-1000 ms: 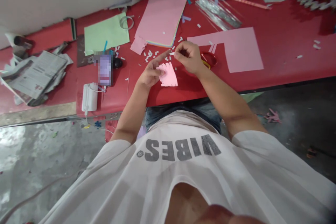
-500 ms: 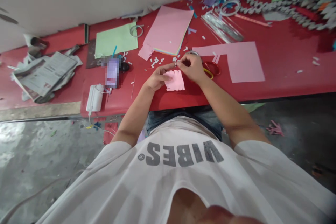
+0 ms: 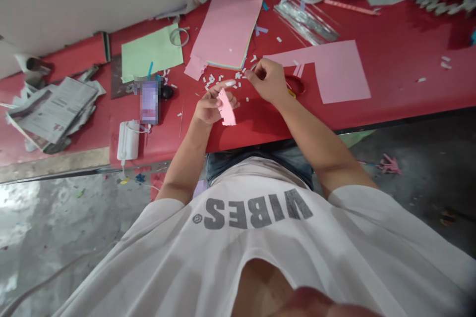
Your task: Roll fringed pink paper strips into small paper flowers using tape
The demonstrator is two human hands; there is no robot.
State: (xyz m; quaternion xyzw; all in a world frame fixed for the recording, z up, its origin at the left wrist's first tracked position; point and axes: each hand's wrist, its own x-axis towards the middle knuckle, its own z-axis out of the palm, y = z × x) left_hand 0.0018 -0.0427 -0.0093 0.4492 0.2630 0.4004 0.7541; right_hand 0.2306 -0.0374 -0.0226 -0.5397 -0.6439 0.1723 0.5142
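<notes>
Head view: L hand (image 3: 211, 106) grips fringed pink paper (image 3: 226, 107), held tilted up near front edge of red desk (image 3: 401, 99); R hand (image 3: 267, 79) curled, can't tell if holding anything, just beside red-handled scissors (image 3: 295, 85).

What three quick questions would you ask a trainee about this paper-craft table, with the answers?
1. What does the left hand hold? A) a fringed pink paper piece B) a newspaper C) a green sheet
2. True or false: the right hand is holding the red-handled scissors.
3. Fill in the blank: the white paper scraps lie on a table whose top is ____.

Key: 1 A; 2 false, the red-handled scissors lie on the table beside that hand; 3 red.
</notes>
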